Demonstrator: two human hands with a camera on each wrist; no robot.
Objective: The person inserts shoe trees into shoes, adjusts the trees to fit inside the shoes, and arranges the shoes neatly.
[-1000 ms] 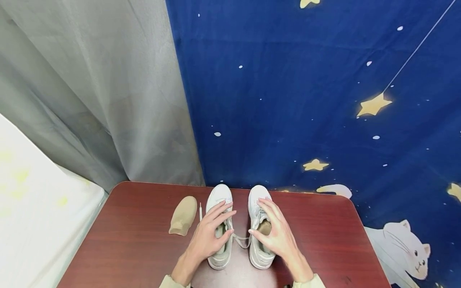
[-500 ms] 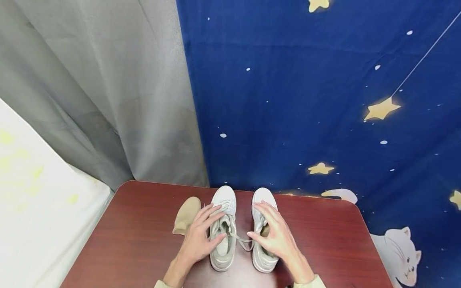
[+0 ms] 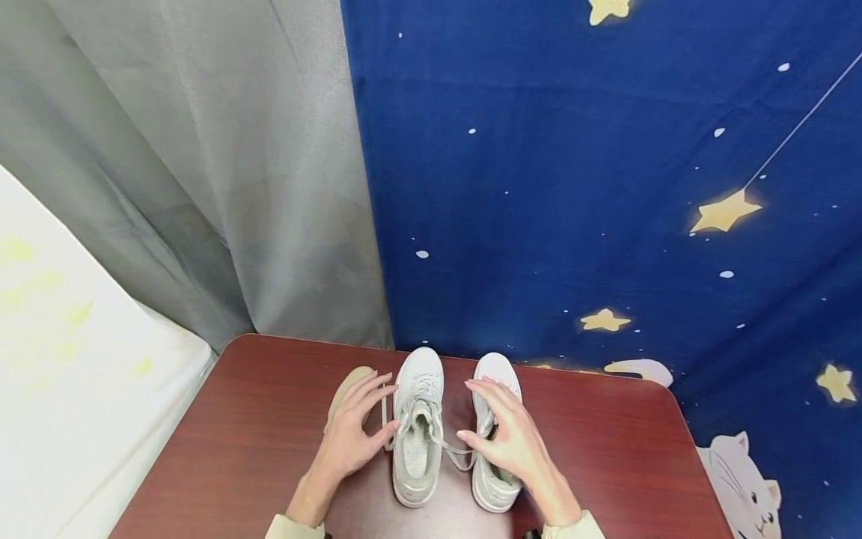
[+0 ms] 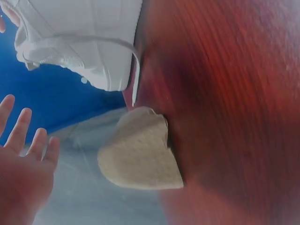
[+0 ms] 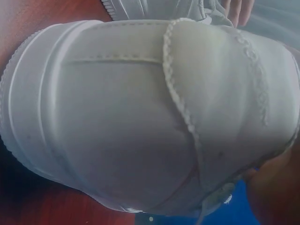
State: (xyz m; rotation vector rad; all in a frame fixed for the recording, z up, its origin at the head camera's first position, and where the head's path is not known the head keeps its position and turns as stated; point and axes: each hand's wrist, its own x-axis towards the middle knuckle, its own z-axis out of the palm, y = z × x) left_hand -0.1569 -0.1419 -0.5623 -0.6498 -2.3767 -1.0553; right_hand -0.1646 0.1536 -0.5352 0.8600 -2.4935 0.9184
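Reddish-brown wood-grain worktop (image 3: 606, 449) has rounded far corners & a shiny pale glare patch nr its front. Behind it, grey curtain (image 3: 202, 150) hangs in folds on L, meeting a deep-blue backdrop (image 3: 505, 262) on R, printed w/ white specks & yellow stars, incl. a lg star (image 3: 726, 211) on a thin white line, a smaller star (image 3: 604, 320) lower down, plus others nr top & R edges. White curved shape (image 3: 640, 370) shows just above worktop's far R corner, white cat print (image 3: 741, 483) at bottom R, & white sheet (image 3: 81, 404) w/ faint yellow blotches fills lower L
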